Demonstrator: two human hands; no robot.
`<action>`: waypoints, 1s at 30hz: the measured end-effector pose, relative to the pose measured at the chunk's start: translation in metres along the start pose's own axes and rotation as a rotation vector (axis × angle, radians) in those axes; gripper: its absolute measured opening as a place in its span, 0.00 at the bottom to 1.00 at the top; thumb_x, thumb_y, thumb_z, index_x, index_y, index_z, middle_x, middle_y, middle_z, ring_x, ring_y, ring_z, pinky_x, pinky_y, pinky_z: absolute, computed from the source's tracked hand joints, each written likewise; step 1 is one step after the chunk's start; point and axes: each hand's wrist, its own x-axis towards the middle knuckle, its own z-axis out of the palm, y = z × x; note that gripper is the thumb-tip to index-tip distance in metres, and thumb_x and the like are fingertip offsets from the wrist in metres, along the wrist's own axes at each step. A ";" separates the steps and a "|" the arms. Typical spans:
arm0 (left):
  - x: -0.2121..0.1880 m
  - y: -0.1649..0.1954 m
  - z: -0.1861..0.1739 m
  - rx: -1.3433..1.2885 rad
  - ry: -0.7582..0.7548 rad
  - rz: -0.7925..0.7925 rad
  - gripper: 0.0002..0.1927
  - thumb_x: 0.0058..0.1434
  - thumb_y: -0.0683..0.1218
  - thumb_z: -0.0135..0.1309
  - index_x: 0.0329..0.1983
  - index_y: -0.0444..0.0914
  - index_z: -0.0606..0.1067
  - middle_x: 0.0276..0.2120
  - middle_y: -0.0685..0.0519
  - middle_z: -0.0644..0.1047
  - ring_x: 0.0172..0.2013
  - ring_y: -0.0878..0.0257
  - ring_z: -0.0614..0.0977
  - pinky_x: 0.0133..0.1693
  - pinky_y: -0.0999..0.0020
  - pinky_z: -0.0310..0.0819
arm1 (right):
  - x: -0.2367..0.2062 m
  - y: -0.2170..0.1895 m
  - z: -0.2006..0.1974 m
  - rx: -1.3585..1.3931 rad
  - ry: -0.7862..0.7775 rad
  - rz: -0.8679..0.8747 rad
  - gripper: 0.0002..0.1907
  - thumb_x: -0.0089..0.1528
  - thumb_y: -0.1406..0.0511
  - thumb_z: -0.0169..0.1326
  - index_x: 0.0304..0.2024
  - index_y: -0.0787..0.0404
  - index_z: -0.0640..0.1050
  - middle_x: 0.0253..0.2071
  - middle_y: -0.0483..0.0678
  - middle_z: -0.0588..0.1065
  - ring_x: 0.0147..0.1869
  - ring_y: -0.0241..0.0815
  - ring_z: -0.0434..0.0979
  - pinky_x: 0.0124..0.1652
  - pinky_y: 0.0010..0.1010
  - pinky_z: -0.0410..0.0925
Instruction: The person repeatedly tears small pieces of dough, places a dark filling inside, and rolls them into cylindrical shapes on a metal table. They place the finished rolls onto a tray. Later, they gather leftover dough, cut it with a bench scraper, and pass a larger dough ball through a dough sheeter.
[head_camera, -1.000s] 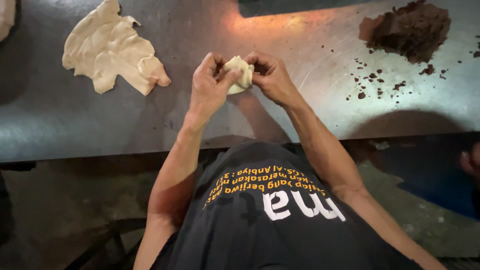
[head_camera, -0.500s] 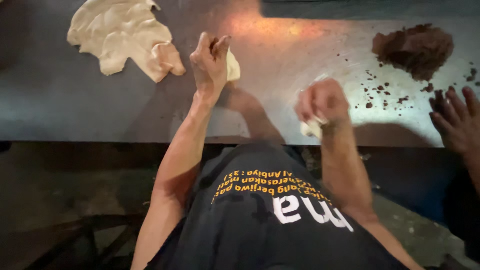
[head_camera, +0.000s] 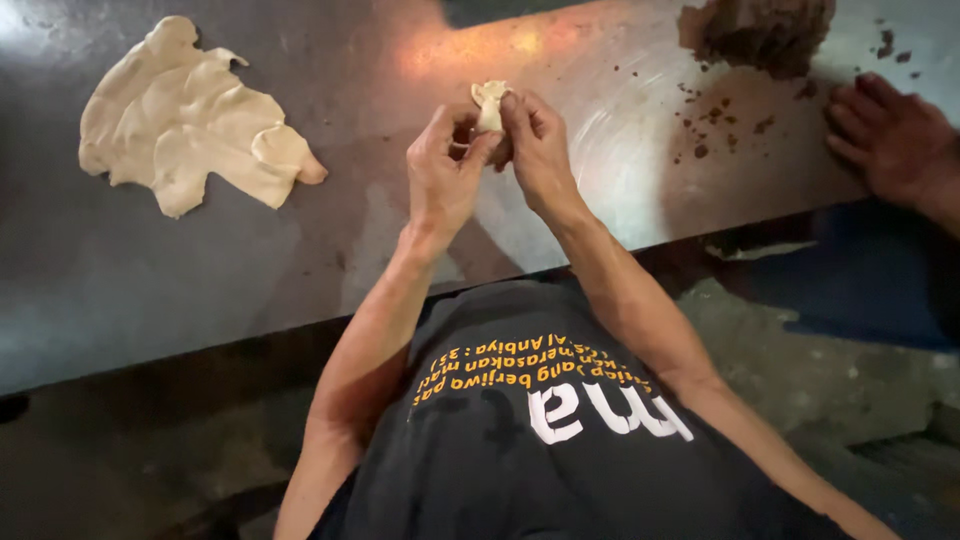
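Note:
Both of my hands meet above the metal table (head_camera: 150, 270) and pinch a small piece of pale dough (head_camera: 489, 103). My left hand (head_camera: 447, 170) grips it from the left with fingers curled. From the right, my right hand (head_camera: 538, 148) closes its fingertips on the same piece. A large flat sheet of pale dough (head_camera: 190, 120) lies on the table to the far left, apart from my hands.
A heap of dark brown filling (head_camera: 765, 30) sits at the table's far right, with crumbs scattered near it. Another person's hand (head_camera: 895, 135) rests on the table's right edge. The table's near edge runs just in front of my torso.
My hands had parted, the right one dropping toward the table's near edge. Now they are together again, both pinching the small dough piece above the table.

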 end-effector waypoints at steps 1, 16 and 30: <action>-0.001 -0.002 0.002 -0.037 0.025 -0.040 0.14 0.63 0.42 0.62 0.50 0.34 0.74 0.34 0.55 0.78 0.32 0.71 0.79 0.35 0.73 0.77 | -0.003 -0.002 0.000 -0.046 0.030 -0.081 0.22 0.75 0.52 0.48 0.40 0.65 0.73 0.32 0.43 0.72 0.31 0.33 0.70 0.30 0.28 0.66; -0.001 -0.020 0.056 -0.031 0.216 0.235 0.10 0.74 0.48 0.55 0.46 0.36 0.74 0.31 0.53 0.78 0.32 0.70 0.77 0.36 0.72 0.75 | -0.041 -0.037 0.003 -0.096 0.308 -0.400 0.10 0.74 0.62 0.52 0.45 0.64 0.74 0.35 0.39 0.74 0.37 0.26 0.69 0.36 0.21 0.66; 0.021 0.008 0.050 0.571 -0.256 0.839 0.21 0.61 0.54 0.67 0.54 0.42 0.78 0.48 0.50 0.79 0.46 0.52 0.81 0.47 0.55 0.78 | 0.022 -0.054 -0.247 -1.396 0.514 -0.697 0.26 0.61 0.73 0.63 0.63 0.61 0.77 0.59 0.59 0.74 0.59 0.65 0.74 0.58 0.47 0.68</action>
